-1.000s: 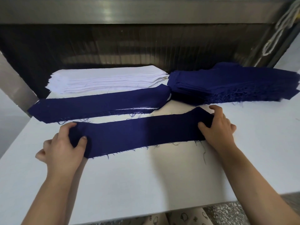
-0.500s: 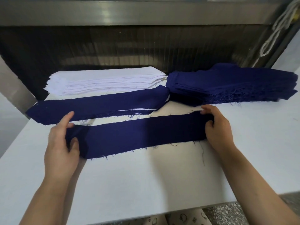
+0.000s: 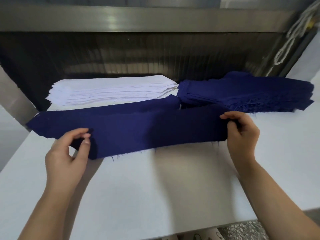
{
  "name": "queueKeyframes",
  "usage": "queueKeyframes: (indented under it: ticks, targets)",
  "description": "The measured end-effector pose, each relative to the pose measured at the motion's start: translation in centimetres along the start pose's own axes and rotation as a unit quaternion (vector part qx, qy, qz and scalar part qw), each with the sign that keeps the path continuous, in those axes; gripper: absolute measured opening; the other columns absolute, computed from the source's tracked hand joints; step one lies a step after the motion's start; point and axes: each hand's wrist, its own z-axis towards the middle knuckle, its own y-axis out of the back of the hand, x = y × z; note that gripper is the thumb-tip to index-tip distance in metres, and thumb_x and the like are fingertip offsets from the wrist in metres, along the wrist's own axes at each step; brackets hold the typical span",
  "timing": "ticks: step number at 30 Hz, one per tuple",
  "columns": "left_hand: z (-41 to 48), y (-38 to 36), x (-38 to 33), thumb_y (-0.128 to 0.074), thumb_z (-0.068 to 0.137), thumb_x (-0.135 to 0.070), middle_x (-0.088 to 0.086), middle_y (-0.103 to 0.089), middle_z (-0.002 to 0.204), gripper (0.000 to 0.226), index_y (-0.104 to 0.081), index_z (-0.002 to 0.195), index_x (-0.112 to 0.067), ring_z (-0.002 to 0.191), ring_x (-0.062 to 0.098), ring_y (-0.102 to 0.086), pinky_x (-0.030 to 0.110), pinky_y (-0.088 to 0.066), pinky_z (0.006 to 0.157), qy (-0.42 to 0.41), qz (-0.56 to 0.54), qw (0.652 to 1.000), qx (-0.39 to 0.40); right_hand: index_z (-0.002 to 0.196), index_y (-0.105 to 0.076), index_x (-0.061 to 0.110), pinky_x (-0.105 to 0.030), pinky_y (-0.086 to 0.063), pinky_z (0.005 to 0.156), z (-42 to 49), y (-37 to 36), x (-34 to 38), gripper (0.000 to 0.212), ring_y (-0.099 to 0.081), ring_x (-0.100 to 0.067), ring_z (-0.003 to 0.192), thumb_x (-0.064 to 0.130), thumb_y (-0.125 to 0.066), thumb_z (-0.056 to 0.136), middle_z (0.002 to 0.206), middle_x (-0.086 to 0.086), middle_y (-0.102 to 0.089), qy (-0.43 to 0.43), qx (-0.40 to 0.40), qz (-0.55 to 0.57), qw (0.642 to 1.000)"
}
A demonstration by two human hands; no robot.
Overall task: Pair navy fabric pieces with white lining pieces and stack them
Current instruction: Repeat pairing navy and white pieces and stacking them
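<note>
A long navy strip (image 3: 155, 134) is lifted off the white table (image 3: 155, 187), stretched between both hands. My left hand (image 3: 67, 153) pinches its left end between thumb and fingers. My right hand (image 3: 242, 134) grips its right end with curled fingers. Just behind it lies the paired stack (image 3: 72, 118), another navy strip on top, partly hidden by the held strip. A pile of white lining pieces (image 3: 112, 90) sits at the back left. A pile of navy pieces (image 3: 251, 94) sits at the back right.
A metal machine housing (image 3: 138, 19) with a dark opening runs along the back of the table. White cords (image 3: 290, 37) hang at the upper right. The table's front edge lies near my body, with speckled floor below.
Both hands have lifted the navy strip off the table and carried it back, so that it now overlaps the paired stack. The grips moved from pressing down to pinching the ends.
</note>
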Motion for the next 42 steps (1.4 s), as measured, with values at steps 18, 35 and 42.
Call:
queueKeyframes:
  ticks: [18, 35, 42]
  targets:
    - [10.4, -1.6, 3.9, -0.059, 0.088, -0.009, 0.014, -0.055, 0.128, 0.042, -0.052, 0.13, -0.007, 0.122, 0.031, -0.041, 0.04, -0.031, 0.106, 0.03, 0.147, 0.987, -0.055, 0.099, -0.065, 0.023, -0.003, -0.032, 0.092, 4.2, -11.4, 0.0, 0.039, -0.047, 0.005, 0.095, -0.008, -0.045, 0.086, 0.102, 0.017, -0.058, -0.023, 0.182, -0.071, 0.98]
    - [11.4, -1.6, 7.7, -0.056, 0.091, -0.019, 0.015, -0.058, 0.129, 0.034, -0.061, 0.124, -0.013, 0.127, 0.038, -0.032, 0.038, -0.02, 0.102, 0.099, 0.304, 0.947, -0.026, 0.107, -0.065, 0.004, -0.022, -0.034, 0.092, 3.4, -15.2, -0.3, 0.026, -0.05, -0.027, 0.109, -0.002, -0.051, 0.086, 0.12, -0.01, -0.057, 0.014, 0.274, -0.226, 0.935]
    - [10.3, -3.3, 5.8, -0.056, 0.091, -0.015, 0.018, -0.061, 0.123, 0.031, -0.063, 0.12, -0.007, 0.125, 0.04, -0.032, 0.047, -0.017, 0.104, 0.044, 0.318, 0.947, -0.004, 0.11, -0.064, 0.011, -0.027, -0.04, 0.066, 3.3, -13.2, 0.7, 0.023, -0.057, -0.02, 0.086, 0.014, -0.05, 0.092, 0.12, -0.002, -0.053, 0.08, 0.256, -0.303, 0.914]
